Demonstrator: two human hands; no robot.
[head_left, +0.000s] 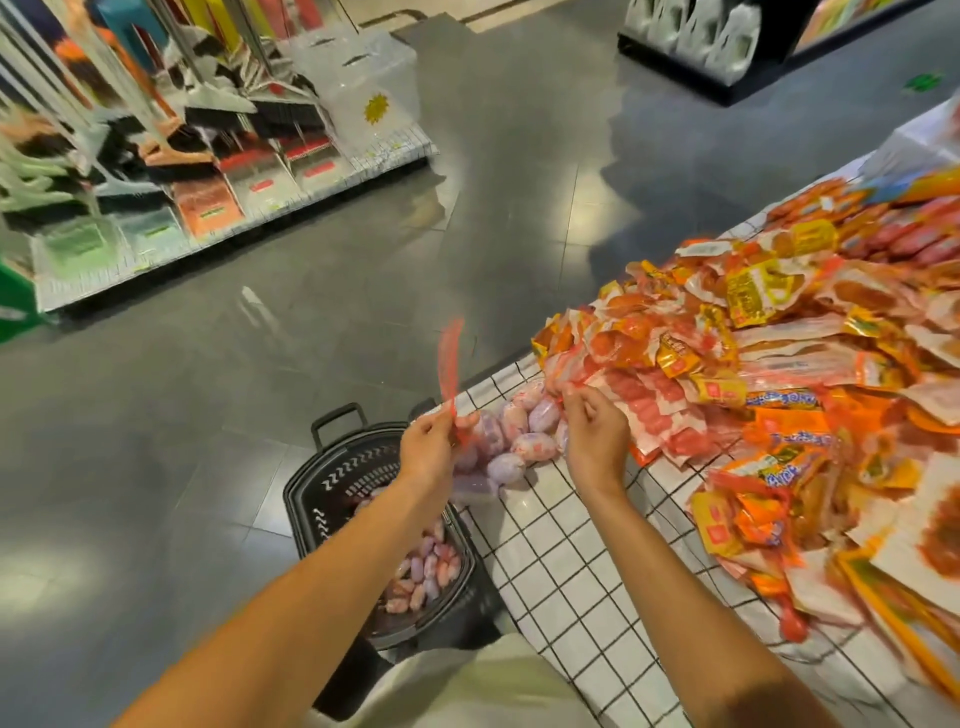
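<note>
Sausages in a red net bag (511, 441) lie at the tabletop's (561, 571) left edge, beside a black basket (296, 483) on the floor. The left grip (428, 449) pinches the bag's blurred mesh tail (451, 358). The right grip (595, 434) pinches the net's right end.

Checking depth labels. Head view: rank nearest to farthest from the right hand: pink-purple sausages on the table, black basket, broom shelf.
1. Pink-purple sausages: on the table, right beside the right hand, on its left.
2. Black basket: on the floor, lower left, against the table edge.
3. Broom shelf: across the aisle, far left.
</note>
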